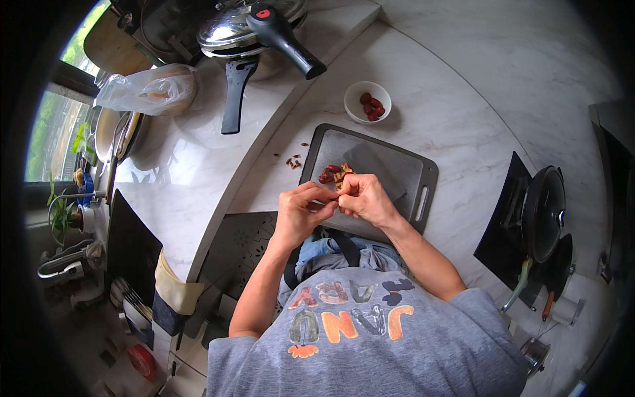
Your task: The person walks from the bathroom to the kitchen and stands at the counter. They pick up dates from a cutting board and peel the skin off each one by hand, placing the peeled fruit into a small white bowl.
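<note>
My left hand (pixel 306 206) and my right hand (pixel 364 198) meet over the near part of a grey cutting board (pixel 367 141). Between their fingertips they pinch a small dark red piece, mostly hidden, which looks like part of a red date. Just beyond the fingers, red dates (pixel 327 174) lie on the board beside a small heap of torn, yellowish-brown date flesh (pixel 343 171). A dark flat rectangular thing, perhaps a cleaver blade (pixel 369 164), rests on the board. Beyond the board stands a white bowl (pixel 351 106) with several red dates (pixel 372 106) in it. Date pits (pixel 293 163) lie left of the board.
A pressure cooker (pixel 233 37) with black handles stands on the raised counter at the upper left, near a plastic bag (pixel 149 89). To the right, a lidded pan (pixel 544 213) sits on a black hob (pixel 506 233). A sink faucet (pixel 64 270) is at far left.
</note>
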Available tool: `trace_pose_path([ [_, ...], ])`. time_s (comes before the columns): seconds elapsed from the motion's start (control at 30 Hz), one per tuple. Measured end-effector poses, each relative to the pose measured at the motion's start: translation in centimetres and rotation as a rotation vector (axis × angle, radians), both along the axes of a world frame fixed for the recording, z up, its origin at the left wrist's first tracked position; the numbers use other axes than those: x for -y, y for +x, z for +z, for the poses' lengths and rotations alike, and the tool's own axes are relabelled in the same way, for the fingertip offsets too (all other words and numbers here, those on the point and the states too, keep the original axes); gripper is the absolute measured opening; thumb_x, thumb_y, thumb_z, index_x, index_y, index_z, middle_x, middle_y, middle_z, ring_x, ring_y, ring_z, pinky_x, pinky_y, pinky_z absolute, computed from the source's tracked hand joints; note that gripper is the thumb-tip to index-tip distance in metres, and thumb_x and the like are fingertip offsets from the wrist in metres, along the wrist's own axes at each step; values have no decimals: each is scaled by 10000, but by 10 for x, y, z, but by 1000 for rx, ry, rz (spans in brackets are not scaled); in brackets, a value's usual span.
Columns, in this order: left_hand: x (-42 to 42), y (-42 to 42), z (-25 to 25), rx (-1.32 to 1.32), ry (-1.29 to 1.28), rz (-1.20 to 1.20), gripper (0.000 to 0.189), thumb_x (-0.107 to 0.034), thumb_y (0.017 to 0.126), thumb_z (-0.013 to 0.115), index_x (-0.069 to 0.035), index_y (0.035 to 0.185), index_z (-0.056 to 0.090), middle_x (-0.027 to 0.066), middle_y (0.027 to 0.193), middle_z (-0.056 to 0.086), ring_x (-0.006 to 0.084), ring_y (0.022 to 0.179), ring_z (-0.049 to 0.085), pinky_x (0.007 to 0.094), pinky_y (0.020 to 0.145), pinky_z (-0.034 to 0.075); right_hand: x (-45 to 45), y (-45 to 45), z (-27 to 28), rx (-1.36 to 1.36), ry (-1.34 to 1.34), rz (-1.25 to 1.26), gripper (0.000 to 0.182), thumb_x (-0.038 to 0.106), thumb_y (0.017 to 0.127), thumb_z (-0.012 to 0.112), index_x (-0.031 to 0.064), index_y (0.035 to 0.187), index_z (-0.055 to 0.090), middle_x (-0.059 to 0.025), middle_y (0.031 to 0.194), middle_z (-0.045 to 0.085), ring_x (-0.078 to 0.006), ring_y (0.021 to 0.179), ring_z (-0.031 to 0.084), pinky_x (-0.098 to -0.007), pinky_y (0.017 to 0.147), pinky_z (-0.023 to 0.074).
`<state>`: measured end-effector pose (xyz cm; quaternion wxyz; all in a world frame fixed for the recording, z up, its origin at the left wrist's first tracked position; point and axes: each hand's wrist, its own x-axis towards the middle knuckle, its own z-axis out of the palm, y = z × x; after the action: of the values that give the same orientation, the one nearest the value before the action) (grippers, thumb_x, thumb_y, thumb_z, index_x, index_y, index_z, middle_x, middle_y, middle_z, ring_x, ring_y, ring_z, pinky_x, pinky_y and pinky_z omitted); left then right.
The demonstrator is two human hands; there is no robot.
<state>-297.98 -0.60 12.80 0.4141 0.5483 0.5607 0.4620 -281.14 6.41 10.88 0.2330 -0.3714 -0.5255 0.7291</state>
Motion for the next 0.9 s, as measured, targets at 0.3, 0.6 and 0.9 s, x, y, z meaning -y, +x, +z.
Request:
trace_pose_path([
  [0.3, -1, -4, -2, 138, -64, 8, 152, 52, 745, 691, 23, 893, 709, 88, 848, 672, 132, 747, 669, 239, 663, 570, 6, -5, 0, -11, 70, -48, 216, 9, 750, 656, 50, 652, 467, -1, 591, 563, -48, 536, 531, -219, 466, 422],
  [0.6, -6, -6, -5, 358, -209, 4, 99, 18, 793, 695, 53, 886, 696, 96, 852, 655, 158, 744, 668, 257, 688, 567, 0, -5, 3, -95, -70, -12, 209, 27, 787, 634, 70, 662, 472, -26, 594, 580, -44, 494, 528, -192, 406, 380],
  [0.9, -6, -9, -16, 622, -263, 73, 110, -20, 850, 681, 58, 927, 680, 99, 869, 672, 167, 746, 681, 278, 688, 576, -8, 0, 11, -188, -232, 39, 113, 68, 837, 613, 59, 786, 512, -59, 672, 616, -62, 510, 548, -182, 417, 409],
])
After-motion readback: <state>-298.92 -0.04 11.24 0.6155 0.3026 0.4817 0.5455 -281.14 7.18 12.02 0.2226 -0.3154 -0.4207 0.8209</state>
